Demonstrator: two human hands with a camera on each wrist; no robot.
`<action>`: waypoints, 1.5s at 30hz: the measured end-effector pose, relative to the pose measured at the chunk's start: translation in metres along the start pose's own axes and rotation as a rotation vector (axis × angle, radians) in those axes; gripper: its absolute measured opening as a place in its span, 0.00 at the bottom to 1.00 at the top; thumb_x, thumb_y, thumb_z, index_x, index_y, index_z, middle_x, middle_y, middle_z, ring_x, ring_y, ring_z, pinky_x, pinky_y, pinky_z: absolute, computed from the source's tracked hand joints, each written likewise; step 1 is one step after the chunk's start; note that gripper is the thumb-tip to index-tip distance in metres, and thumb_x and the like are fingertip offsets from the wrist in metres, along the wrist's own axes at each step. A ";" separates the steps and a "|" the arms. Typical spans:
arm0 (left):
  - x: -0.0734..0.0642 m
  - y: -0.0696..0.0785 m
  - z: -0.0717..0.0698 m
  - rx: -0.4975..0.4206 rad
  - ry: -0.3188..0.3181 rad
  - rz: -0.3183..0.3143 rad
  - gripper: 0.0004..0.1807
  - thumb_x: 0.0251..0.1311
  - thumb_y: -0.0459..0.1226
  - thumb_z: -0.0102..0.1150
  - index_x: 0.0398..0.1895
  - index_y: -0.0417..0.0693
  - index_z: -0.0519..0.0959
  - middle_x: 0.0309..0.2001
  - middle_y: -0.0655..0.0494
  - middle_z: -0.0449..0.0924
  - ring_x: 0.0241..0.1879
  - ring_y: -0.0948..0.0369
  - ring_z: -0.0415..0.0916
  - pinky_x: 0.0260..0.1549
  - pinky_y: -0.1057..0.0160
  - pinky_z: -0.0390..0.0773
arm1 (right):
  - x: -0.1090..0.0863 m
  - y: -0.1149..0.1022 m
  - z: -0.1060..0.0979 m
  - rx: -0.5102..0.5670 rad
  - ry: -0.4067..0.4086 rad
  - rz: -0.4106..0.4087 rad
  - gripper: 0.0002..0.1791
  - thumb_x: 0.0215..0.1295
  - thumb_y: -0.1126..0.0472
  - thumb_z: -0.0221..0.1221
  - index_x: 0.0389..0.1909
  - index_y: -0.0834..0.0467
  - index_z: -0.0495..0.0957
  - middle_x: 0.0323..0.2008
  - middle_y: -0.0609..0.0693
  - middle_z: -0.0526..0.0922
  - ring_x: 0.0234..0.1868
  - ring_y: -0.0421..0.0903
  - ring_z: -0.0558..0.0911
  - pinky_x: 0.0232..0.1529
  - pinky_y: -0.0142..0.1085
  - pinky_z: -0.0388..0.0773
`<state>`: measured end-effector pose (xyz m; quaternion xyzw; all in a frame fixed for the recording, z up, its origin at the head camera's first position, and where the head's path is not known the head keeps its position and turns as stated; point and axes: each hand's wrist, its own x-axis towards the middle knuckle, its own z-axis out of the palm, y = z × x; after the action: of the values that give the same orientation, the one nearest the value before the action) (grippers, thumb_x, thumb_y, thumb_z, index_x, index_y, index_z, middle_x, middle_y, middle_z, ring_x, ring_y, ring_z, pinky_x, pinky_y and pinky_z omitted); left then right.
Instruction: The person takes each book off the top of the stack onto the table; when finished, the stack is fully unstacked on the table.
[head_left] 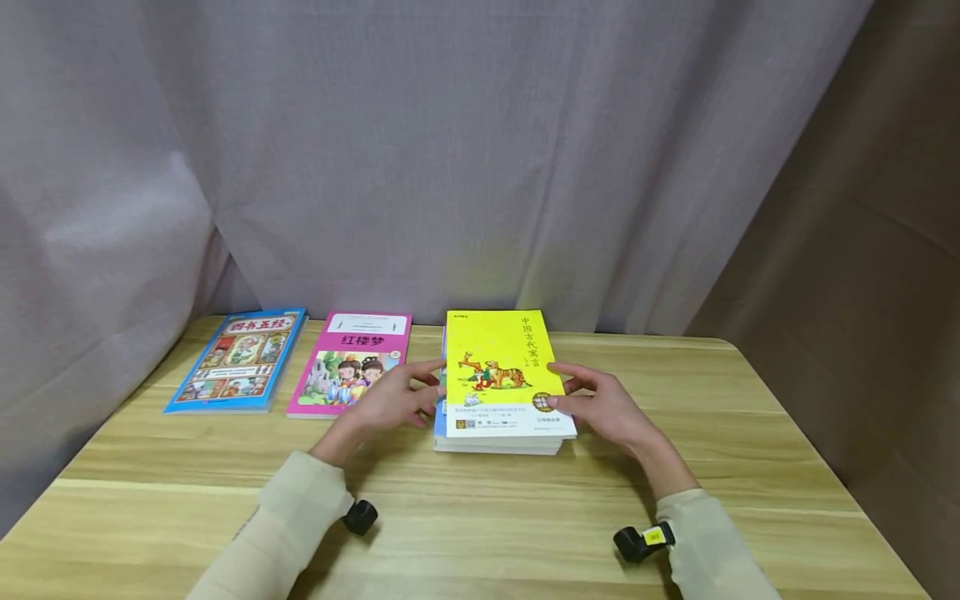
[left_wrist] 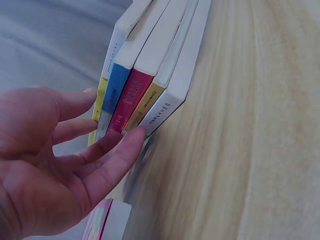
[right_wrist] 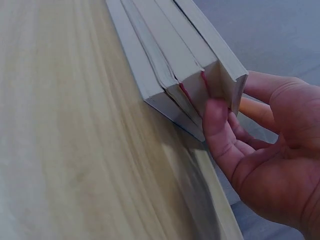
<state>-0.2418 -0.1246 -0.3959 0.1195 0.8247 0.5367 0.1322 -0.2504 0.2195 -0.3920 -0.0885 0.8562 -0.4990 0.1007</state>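
A yellow book (head_left: 495,371) with a tiger picture tops a stack of several books, overhanging the lower ones on the right. The left hand (left_wrist: 55,150) is at the spine side. Its thumb and index fingertips touch the yellow spine, and its other fingertips lie against the pink spine (left_wrist: 131,93) and the bottom white spine (left_wrist: 157,114). My right hand (right_wrist: 280,145) rests at the page side with fingers extended. Its thumb and index meet the yellow book's right edge, while another fingertip reaches under the overhang, beside the lower books' pages (right_wrist: 187,92).
To the left, a pink book (head_left: 348,362) and a blue book (head_left: 236,362) lie flat near the back of the wooden table (head_left: 480,533). A grey curtain (head_left: 465,167) hangs right behind the table. Small black cameras (head_left: 360,517) are worn on both wrists.
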 end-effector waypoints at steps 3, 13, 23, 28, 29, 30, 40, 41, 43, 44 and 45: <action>0.002 -0.001 0.002 -0.004 -0.004 -0.006 0.32 0.77 0.38 0.59 0.82 0.48 0.64 0.63 0.35 0.75 0.38 0.56 0.84 0.35 0.58 0.91 | 0.000 0.002 -0.005 0.009 -0.022 0.020 0.38 0.67 0.52 0.73 0.76 0.53 0.72 0.54 0.61 0.76 0.47 0.51 0.79 0.39 0.34 0.86; 0.005 -0.002 0.004 -0.066 -0.019 -0.044 0.36 0.74 0.35 0.63 0.82 0.50 0.65 0.65 0.34 0.70 0.43 0.53 0.83 0.36 0.56 0.92 | -0.006 0.004 -0.019 0.070 -0.123 0.051 0.40 0.66 0.58 0.73 0.78 0.56 0.69 0.50 0.60 0.72 0.43 0.51 0.81 0.36 0.35 0.87; 0.002 0.001 0.004 -0.141 -0.036 -0.096 0.39 0.72 0.36 0.66 0.83 0.58 0.64 0.62 0.36 0.72 0.42 0.52 0.82 0.34 0.54 0.92 | -0.002 0.011 -0.013 0.236 -0.144 0.060 0.40 0.71 0.59 0.69 0.81 0.56 0.64 0.64 0.68 0.73 0.46 0.50 0.86 0.45 0.39 0.92; 0.001 -0.001 0.002 -0.155 -0.052 -0.111 0.39 0.72 0.38 0.66 0.83 0.62 0.63 0.59 0.36 0.73 0.37 0.52 0.82 0.34 0.55 0.92 | 0.000 0.012 -0.011 0.249 -0.138 0.072 0.41 0.70 0.60 0.70 0.81 0.54 0.64 0.69 0.69 0.72 0.48 0.50 0.87 0.47 0.40 0.92; 0.002 -0.002 0.002 -0.157 -0.053 -0.115 0.39 0.72 0.38 0.66 0.83 0.63 0.63 0.59 0.36 0.73 0.37 0.52 0.82 0.34 0.55 0.92 | 0.000 0.011 -0.011 0.249 -0.138 0.073 0.41 0.69 0.60 0.70 0.81 0.54 0.64 0.70 0.69 0.72 0.48 0.50 0.87 0.47 0.40 0.92; 0.002 -0.003 0.001 -0.160 -0.054 -0.117 0.39 0.72 0.38 0.66 0.83 0.64 0.63 0.59 0.36 0.73 0.37 0.52 0.82 0.34 0.55 0.92 | 0.000 0.011 -0.011 0.251 -0.136 0.074 0.41 0.69 0.60 0.70 0.81 0.54 0.65 0.70 0.69 0.72 0.48 0.50 0.87 0.47 0.40 0.92; 0.002 -0.008 0.002 -0.180 -0.052 -0.114 0.39 0.72 0.39 0.65 0.83 0.64 0.63 0.59 0.36 0.73 0.36 0.53 0.81 0.34 0.55 0.92 | 0.001 0.013 -0.013 0.256 -0.140 0.090 0.42 0.67 0.59 0.72 0.80 0.56 0.66 0.71 0.68 0.72 0.51 0.51 0.87 0.51 0.41 0.91; 0.002 -0.008 0.002 -0.180 -0.051 -0.114 0.39 0.72 0.39 0.65 0.83 0.64 0.63 0.59 0.36 0.73 0.35 0.54 0.82 0.34 0.55 0.92 | 0.001 0.013 -0.014 0.262 -0.140 0.091 0.42 0.67 0.60 0.72 0.80 0.56 0.66 0.71 0.68 0.73 0.51 0.51 0.87 0.51 0.41 0.91; 0.002 -0.008 0.002 -0.177 -0.048 -0.117 0.39 0.72 0.39 0.66 0.83 0.64 0.63 0.58 0.36 0.73 0.35 0.54 0.82 0.34 0.55 0.92 | 0.001 0.015 -0.014 0.278 -0.150 0.090 0.43 0.67 0.60 0.72 0.80 0.57 0.65 0.72 0.68 0.71 0.51 0.51 0.87 0.52 0.42 0.91; 0.002 -0.008 0.003 -0.176 -0.046 -0.118 0.39 0.72 0.39 0.66 0.83 0.64 0.63 0.58 0.36 0.73 0.35 0.53 0.82 0.34 0.55 0.92 | 0.001 0.015 -0.014 0.290 -0.153 0.092 0.43 0.67 0.61 0.72 0.80 0.57 0.64 0.72 0.68 0.71 0.52 0.51 0.87 0.52 0.42 0.91; 0.002 -0.008 0.002 -0.173 -0.044 -0.120 0.39 0.72 0.39 0.66 0.83 0.65 0.63 0.58 0.36 0.73 0.35 0.53 0.82 0.34 0.55 0.92 | 0.001 0.016 -0.014 0.301 -0.157 0.095 0.43 0.67 0.61 0.72 0.81 0.56 0.64 0.73 0.68 0.70 0.52 0.51 0.86 0.52 0.42 0.90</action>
<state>-0.2436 -0.1249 -0.4044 0.0697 0.7779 0.5943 0.1919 -0.2561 0.2383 -0.3991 -0.0705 0.7645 -0.6079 0.2027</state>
